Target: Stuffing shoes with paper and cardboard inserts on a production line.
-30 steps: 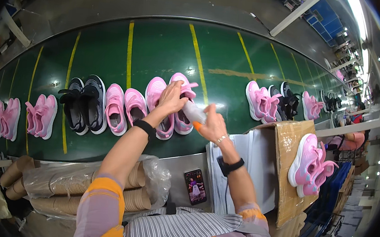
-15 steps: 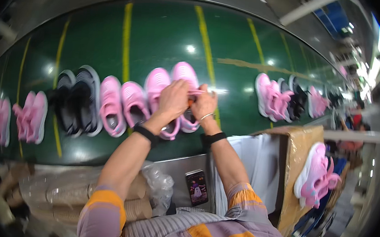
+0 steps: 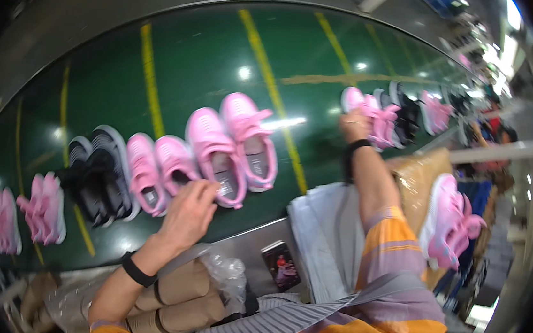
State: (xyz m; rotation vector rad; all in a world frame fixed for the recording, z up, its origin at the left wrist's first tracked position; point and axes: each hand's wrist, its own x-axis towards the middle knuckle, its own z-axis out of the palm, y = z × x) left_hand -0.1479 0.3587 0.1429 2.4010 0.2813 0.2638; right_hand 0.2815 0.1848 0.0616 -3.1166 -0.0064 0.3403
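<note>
1. Your hands have split apart. Half a second ago both were bunched together over the tall pink pair at the middle of the green belt; now they sit well apart, one on each side of you.

2. Your left hand has dropped back toward you. Its fingers are loosely curled and spread, resting at the near toe of that tall pink pair and just beside the smaller pink pair. It grips nothing.

3. Your right hand has swung far out to the right and now lands on another pink pair further along the belt. Whether the fingers have closed on that shoe, you cannot tell from here; the hand is small and blurred.

4. The small pale thing your hands held a second ago is no longer in view.

5. So the middle pair looks finished with, lying untouched but for your left fingertips, and your attention has moved to the next pink pair on the right.

6. Around you: black shoes left of the small pinks, more pink shoes at the far left, a phone on the bench edge, cardboard tubes below your left wrist, and a stacked pink pair on the brown board at your right.
</note>
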